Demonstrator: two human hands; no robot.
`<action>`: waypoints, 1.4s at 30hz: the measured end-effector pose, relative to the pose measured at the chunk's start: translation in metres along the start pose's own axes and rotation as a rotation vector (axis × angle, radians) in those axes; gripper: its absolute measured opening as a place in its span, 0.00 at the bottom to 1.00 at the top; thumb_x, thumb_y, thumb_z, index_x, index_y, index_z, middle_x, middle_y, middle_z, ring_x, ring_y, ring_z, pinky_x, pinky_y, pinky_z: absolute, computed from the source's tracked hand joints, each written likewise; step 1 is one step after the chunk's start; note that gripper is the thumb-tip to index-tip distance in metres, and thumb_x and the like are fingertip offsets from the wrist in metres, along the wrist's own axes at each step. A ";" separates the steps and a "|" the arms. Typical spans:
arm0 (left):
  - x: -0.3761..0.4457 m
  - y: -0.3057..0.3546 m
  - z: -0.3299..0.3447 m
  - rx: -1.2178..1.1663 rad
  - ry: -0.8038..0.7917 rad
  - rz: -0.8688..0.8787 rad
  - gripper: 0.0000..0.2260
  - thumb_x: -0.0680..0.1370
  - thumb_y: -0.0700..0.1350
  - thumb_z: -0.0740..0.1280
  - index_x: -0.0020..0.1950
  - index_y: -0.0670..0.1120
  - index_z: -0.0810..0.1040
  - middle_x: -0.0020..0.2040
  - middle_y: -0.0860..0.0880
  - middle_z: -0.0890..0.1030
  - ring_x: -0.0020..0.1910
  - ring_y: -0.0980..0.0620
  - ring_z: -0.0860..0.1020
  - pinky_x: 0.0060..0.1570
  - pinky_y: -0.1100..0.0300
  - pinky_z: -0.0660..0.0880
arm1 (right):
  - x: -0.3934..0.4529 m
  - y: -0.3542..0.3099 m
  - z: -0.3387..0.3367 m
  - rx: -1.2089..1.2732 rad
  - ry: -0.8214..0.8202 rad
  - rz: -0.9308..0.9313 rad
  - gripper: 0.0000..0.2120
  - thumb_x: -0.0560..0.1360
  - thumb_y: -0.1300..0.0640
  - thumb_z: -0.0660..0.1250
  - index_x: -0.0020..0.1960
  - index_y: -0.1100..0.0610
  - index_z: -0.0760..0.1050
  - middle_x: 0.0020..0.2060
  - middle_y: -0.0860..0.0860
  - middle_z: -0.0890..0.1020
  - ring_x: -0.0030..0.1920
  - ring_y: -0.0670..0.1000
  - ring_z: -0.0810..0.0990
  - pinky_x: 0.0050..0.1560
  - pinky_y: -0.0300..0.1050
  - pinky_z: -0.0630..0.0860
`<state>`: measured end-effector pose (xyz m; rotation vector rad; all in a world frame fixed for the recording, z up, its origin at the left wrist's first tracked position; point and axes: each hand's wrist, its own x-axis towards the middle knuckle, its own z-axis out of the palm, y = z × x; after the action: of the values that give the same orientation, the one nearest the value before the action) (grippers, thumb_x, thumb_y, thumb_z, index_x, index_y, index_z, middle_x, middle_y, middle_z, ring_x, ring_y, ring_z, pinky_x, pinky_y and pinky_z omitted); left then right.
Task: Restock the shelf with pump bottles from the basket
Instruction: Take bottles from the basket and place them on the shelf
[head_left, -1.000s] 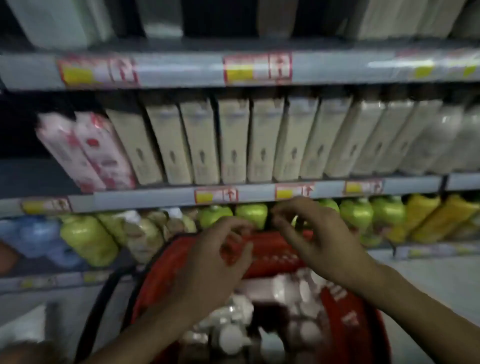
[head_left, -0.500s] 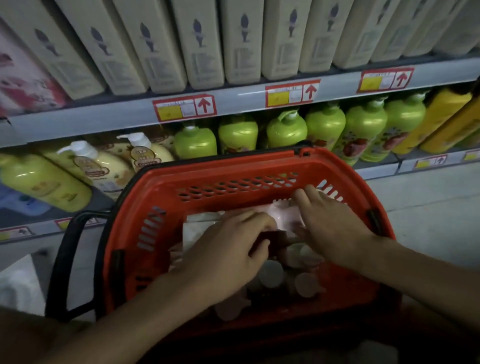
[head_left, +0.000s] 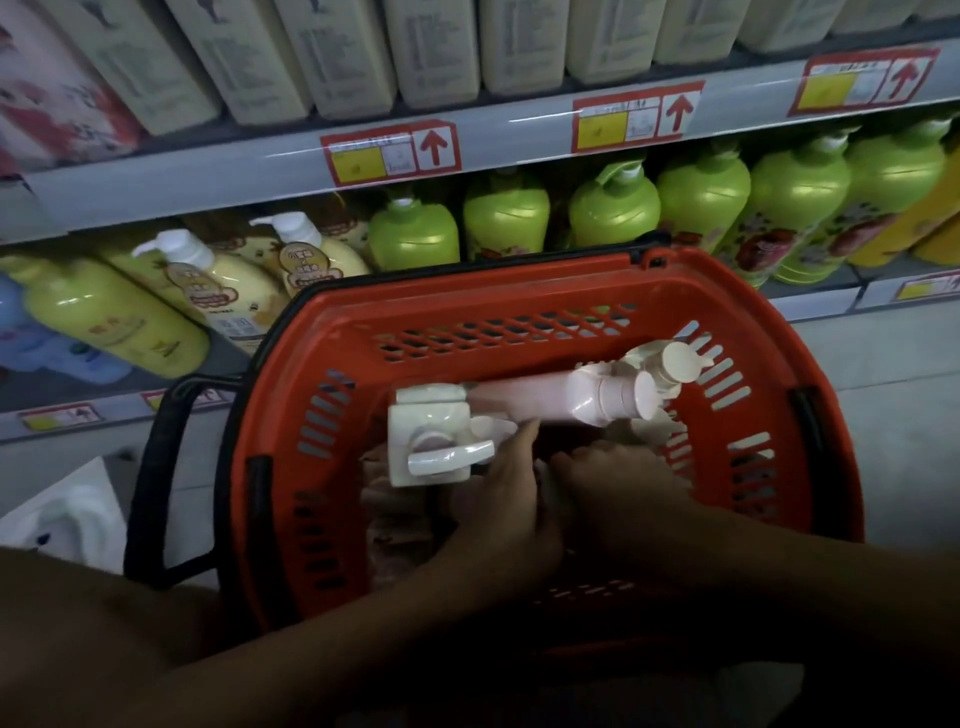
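— Both hands are down in the basket. What has the left hand got?

— Its fingers reach up against the cream pump bottle, the one standing just ahead of it with its nozzle pointing right. I can't tell whether they've closed round it or only touch it.

— And the right hand?

— Palm down, fingers bent among the bottles below. What they hold, if anything, is hidden.

— That pink bottle lying across, just beyond both hands?

— That's my worry. It rests sideways on top of the others, cap toward the right wall. Pull the cream one up carelessly and the pink one likely rolls off, or its pump snags on a neighbour.

— Anything else?

— The basket looks propped near the person's body rather than set down flat; with both hands inside, nothing steadies it. A hard tug could tip it. And the shelf ahead is crowded with green bottles, so a new one squeezed in may knock a row over.
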<state>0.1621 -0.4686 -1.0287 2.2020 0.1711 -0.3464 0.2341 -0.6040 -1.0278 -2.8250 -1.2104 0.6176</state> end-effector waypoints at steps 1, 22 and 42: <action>0.002 -0.001 -0.003 0.022 0.023 -0.002 0.37 0.74 0.54 0.62 0.81 0.46 0.54 0.78 0.48 0.65 0.76 0.52 0.65 0.75 0.56 0.61 | 0.002 0.002 -0.003 0.008 0.020 0.001 0.15 0.81 0.45 0.55 0.54 0.53 0.75 0.50 0.53 0.83 0.49 0.56 0.83 0.47 0.49 0.78; 0.013 0.048 -0.034 -0.571 0.008 -0.213 0.36 0.56 0.49 0.85 0.59 0.57 0.72 0.48 0.54 0.84 0.26 0.60 0.76 0.25 0.62 0.71 | -0.024 0.031 -0.094 1.230 0.443 0.079 0.28 0.74 0.49 0.71 0.71 0.52 0.68 0.60 0.49 0.80 0.52 0.42 0.81 0.51 0.41 0.79; -0.021 0.082 -0.123 -0.592 0.139 0.180 0.23 0.72 0.46 0.77 0.65 0.54 0.76 0.57 0.53 0.85 0.56 0.53 0.83 0.57 0.48 0.81 | -0.039 -0.010 -0.153 1.765 0.213 -0.125 0.21 0.74 0.65 0.65 0.68 0.63 0.73 0.60 0.61 0.83 0.58 0.59 0.83 0.54 0.50 0.82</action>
<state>0.1849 -0.4206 -0.8885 1.6374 0.1292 -0.0290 0.2578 -0.6018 -0.8715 -1.2298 -0.3063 0.7395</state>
